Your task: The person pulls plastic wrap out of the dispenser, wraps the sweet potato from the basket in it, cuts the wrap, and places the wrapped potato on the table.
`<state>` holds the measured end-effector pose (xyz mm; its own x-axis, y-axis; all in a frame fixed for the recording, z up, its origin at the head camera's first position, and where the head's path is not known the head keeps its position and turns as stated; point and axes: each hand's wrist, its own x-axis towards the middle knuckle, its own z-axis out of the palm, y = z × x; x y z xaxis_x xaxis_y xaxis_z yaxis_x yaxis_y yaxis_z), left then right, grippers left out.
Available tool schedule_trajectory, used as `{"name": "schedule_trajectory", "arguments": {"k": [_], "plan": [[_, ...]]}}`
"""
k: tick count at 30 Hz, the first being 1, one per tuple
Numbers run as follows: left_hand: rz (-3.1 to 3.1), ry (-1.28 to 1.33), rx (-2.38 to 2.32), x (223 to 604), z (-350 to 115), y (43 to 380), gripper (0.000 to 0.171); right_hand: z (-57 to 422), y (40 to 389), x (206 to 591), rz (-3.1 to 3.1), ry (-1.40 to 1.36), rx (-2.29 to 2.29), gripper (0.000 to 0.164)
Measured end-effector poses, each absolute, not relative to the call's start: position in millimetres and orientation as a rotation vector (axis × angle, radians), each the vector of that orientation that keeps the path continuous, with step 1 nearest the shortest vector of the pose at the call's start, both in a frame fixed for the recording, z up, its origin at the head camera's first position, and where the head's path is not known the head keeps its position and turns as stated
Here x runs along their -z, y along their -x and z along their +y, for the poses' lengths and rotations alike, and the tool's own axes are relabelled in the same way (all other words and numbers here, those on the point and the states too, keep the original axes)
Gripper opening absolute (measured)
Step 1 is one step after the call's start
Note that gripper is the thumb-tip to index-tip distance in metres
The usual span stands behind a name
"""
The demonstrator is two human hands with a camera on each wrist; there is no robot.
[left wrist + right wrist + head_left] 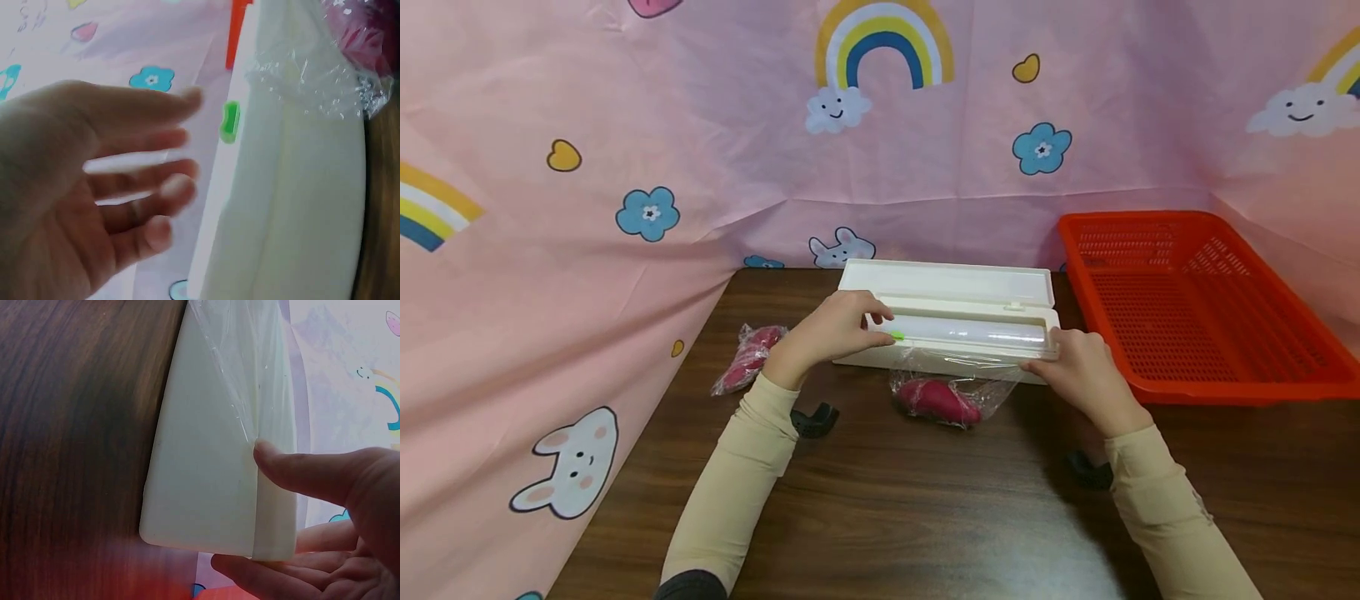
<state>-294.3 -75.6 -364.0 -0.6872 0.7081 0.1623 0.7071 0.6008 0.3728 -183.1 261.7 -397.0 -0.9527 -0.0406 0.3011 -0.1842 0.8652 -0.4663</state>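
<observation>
A white plastic-wrap dispenser box (872,357) lies with its lid (947,282) flipped back, a roll of cling film (970,331) inside. Clear film (996,392) hangs over its front onto a dark pink, elongated item (938,400), partly wrapped. My left hand (842,325) hovers at the box's left part, fingers loosely bent and apart, beside the small green slider cutter (230,122); nothing is between them. With my right hand (1081,371) I grip the box's right end, thumb (281,465) pressing the film's edge at the front rim and fingers around the end.
Another film-wrapped pink item (752,358) lies left of the box. A red plastic basket (1247,387) stands at the right, close to the box. Dark curved pieces (815,421) show near both forearms on the wooden table (887,517). A printed pink cloth hangs behind.
</observation>
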Motion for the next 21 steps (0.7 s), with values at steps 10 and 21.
{"name": "schedule_trajectory", "arguments": {"k": [10, 21], "plan": [[2.701, -1.314, -0.841, 383, -68, 308, 0.01, 264, 185, 398, -2.768, -0.173, -0.738, 0.033], [2.622, -1.506, -1.022, 403, -59, 313, 0.011, 263, 187, 398, -2.774, -0.17, -0.709, 0.035]]}}
